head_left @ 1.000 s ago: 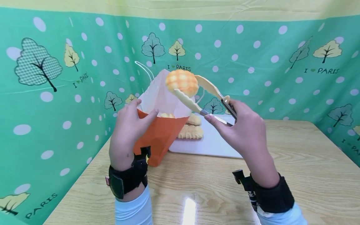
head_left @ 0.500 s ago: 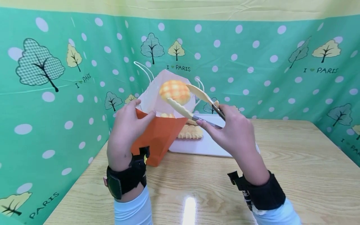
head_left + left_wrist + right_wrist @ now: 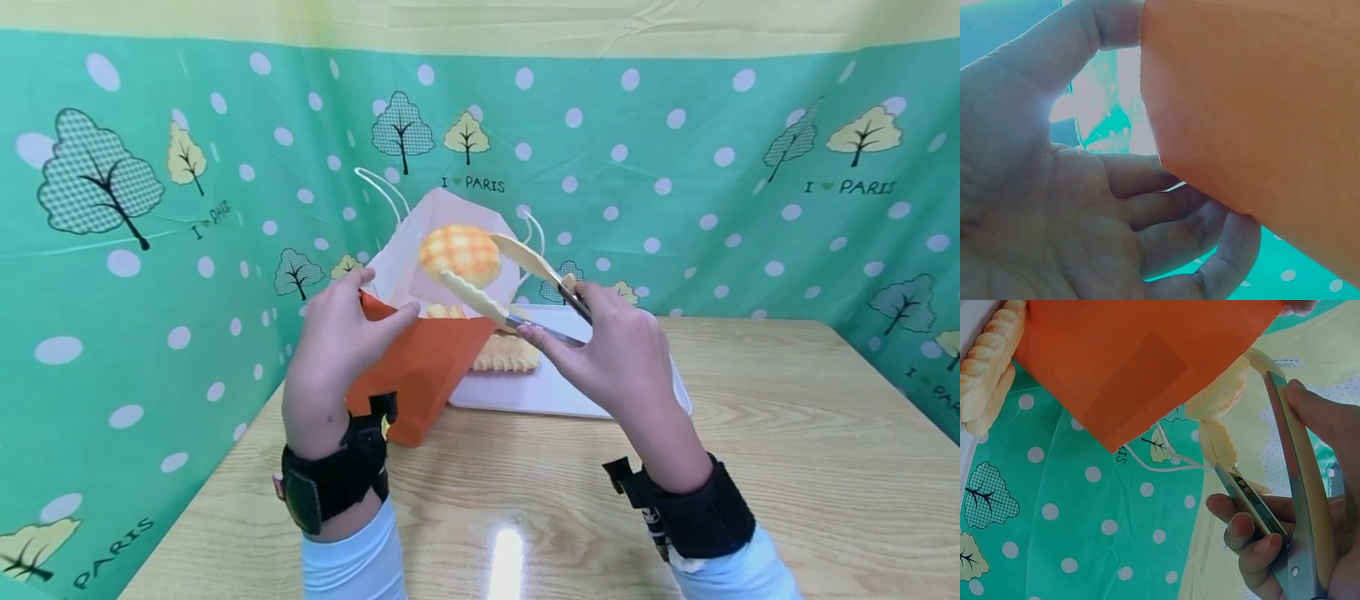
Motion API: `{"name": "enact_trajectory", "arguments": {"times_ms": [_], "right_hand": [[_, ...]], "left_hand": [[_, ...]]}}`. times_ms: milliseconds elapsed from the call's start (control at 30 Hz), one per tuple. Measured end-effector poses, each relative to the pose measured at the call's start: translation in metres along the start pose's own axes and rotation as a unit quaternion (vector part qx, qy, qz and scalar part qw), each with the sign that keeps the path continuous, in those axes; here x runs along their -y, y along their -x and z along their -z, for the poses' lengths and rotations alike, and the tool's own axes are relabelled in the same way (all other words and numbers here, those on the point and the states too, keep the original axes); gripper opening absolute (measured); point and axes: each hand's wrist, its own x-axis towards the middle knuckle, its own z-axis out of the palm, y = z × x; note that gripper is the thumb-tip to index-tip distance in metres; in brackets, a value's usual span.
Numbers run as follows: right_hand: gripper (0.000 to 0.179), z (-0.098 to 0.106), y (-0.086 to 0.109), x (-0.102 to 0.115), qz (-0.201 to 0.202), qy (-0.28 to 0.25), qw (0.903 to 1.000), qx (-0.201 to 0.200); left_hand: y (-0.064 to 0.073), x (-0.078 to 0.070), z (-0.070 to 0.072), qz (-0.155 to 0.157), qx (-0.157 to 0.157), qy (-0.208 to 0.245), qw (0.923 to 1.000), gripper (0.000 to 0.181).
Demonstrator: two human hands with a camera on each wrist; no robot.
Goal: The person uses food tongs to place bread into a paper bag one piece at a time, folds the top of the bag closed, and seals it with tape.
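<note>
Grid-patterned bun [image 3: 460, 252] sits between tongs [image 3: 527, 257], ahead of the right hand [image 3: 618, 354] gripping them. The left hand [image 3: 337, 346] grasps an orange paper bag [image 3: 420, 375].

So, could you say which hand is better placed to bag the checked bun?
Probably the right hand: it holds the tongs that grip the checked bun near the mouth of the orange bag, while the left hand holds the bag.
</note>
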Motion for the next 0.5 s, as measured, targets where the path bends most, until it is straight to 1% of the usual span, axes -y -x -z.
{"name": "enact_trajectory", "arguments": {"times_ms": [233, 500], "right_hand": [[0.072, -0.0014, -0.0003, 0.0, -0.003, 0.007, 0.9999, 0.01], [0.07, 0.0, 0.0006, 0.0005, -0.007, 0.009, 0.9997, 0.021]], "left_hand": [[-0.0012, 0.0025, -0.0003, -0.003, 0.0, 0.0, 1.0, 0.077], [-0.0001, 0.0027, 0.0008, 0.003, 0.002, 0.012, 0.9999, 0.078]]}}
